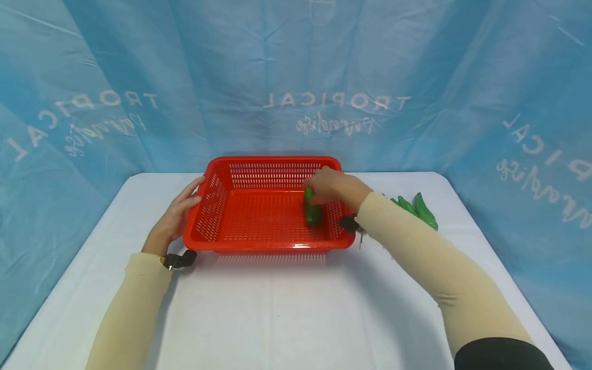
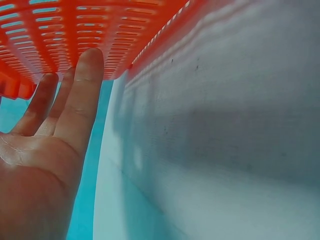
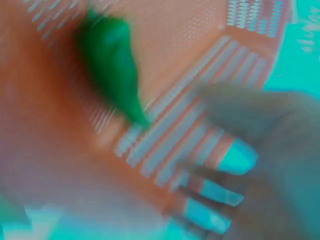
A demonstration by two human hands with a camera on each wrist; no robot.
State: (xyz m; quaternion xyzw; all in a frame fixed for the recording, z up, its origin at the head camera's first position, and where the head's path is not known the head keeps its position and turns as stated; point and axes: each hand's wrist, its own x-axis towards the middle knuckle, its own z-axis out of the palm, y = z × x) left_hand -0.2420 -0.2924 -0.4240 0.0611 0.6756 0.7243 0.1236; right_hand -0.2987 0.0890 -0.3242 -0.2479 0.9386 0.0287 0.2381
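The pepper [image 1: 313, 215] seemed placed; right hand [image 1: 327, 184], fingers parted, held nothing, withdrawal seeming next; left hand [image 1: 176, 215], fingers straight, touched the basket [image 1: 259, 246].

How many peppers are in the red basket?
1: a pepper near the basket's right end. I see no others in there, though the right grip hides a bit.
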